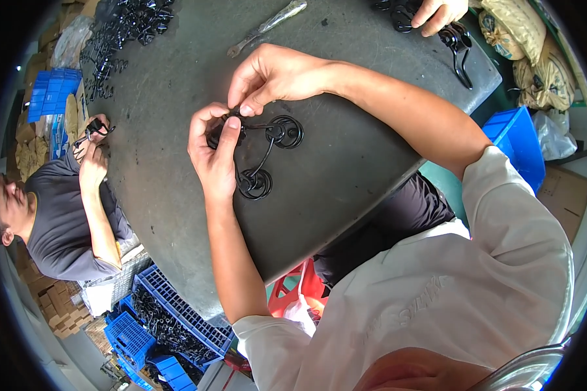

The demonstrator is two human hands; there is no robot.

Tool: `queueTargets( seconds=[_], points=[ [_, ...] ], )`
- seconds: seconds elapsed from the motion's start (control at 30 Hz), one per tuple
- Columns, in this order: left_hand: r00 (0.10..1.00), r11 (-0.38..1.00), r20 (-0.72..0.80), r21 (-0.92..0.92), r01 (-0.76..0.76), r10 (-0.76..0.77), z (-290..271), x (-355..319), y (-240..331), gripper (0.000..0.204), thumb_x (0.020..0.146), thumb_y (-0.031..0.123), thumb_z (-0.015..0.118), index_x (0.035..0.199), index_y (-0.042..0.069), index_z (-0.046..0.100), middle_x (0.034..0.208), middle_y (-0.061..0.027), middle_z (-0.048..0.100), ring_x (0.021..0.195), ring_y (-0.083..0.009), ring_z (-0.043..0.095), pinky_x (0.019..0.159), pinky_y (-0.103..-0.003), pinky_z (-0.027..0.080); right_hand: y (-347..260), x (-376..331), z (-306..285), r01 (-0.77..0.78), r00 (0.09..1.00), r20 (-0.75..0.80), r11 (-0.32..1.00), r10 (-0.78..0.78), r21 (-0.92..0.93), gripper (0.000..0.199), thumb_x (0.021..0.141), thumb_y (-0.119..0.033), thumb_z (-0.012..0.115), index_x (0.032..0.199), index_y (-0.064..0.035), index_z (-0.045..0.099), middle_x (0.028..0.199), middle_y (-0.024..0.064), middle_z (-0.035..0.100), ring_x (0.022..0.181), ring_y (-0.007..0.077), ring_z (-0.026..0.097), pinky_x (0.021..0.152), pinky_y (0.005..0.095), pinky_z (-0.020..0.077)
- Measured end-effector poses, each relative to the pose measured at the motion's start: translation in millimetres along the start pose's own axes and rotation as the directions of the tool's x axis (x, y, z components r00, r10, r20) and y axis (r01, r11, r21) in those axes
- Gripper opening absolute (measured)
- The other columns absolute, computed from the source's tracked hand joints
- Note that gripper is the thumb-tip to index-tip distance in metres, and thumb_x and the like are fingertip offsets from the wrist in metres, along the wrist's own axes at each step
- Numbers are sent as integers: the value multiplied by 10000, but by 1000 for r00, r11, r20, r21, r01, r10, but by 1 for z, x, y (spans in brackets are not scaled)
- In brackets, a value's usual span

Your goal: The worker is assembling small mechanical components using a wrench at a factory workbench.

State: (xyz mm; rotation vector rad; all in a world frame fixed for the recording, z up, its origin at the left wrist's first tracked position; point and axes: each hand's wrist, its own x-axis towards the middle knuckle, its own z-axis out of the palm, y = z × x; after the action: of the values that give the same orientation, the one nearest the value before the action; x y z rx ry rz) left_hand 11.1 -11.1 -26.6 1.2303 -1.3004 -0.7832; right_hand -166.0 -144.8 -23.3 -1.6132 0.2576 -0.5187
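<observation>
Dark table [169, 150], black wire piece [276, 134]

Black bits [137, 23] lie piled by the table's left edge. Next, my left hand [216, 156] grips the black wire piece's end, over the table toward its near edge. Close beside, my right hand [277, 73] pinches that end too.

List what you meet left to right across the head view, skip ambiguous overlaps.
Blue boxes beyond the table → pile of black parts → person's left hand → person's right hand → another person's hand at the top edge → blue tub
</observation>
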Motion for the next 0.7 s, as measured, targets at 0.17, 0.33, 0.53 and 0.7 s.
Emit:
queueTargets(
  seconds=[0.17, 0.33, 0.53, 0.7],
  points=[
    [1000, 1000, 1, 2, -26, 26, -1, 1, -4, 151, 950, 45, 690, 1078, 38, 609, 1028, -13, 643, 922, -91, 579, 831, -252, 470, -5, 0, 2, -90, 996, 20, 992, 92, -92, 211, 972, -192, 711, 935, 16, 722, 793, 63, 698, 728, 124, 653, 670, 290, 546],
    [1000, 1000, -4, -1, -21, 21, 0, -1, -3, 152, 949, 45, 691, 1076, 40, 609, 1026, -9, 642, 923, -91, 578, 836, -253, 471, -1, 1, 17, -173, 984, -80, 959, 159, -225, 495, 1075, -415, 520, 877, 12, 669, 732, 48, 653, 685, 122, 611, 612, 295, 511],
    [1000, 1000, -2, -1, -21, 21, -1, -2, -3, 153, 949, 45, 692, 1078, 41, 609, 1017, -3, 638, 908, -81, 573, 826, -244, 468, -4, -4, 23, -105, 988, -147, 887, 42, -450, 443, 1078, -389, 501, 926, -1, 652, 702, 87, 623, 644, 218, 592, 645, 402, 490],
    [999, 999, 8, -4, -53, 53, -2, -3, -3, 153, 953, 48, 693, 1083, 38, 612, 1012, 2, 636, 887, -73, 568, 812, -234, 465, -7, -4, 25, -57, 986, -167, 906, -16, -419, 420, 1076, -379, 500, 911, -14, 627, 667, 129, 579, 642, 268, 581, 649, 446, 456]
  ],
)
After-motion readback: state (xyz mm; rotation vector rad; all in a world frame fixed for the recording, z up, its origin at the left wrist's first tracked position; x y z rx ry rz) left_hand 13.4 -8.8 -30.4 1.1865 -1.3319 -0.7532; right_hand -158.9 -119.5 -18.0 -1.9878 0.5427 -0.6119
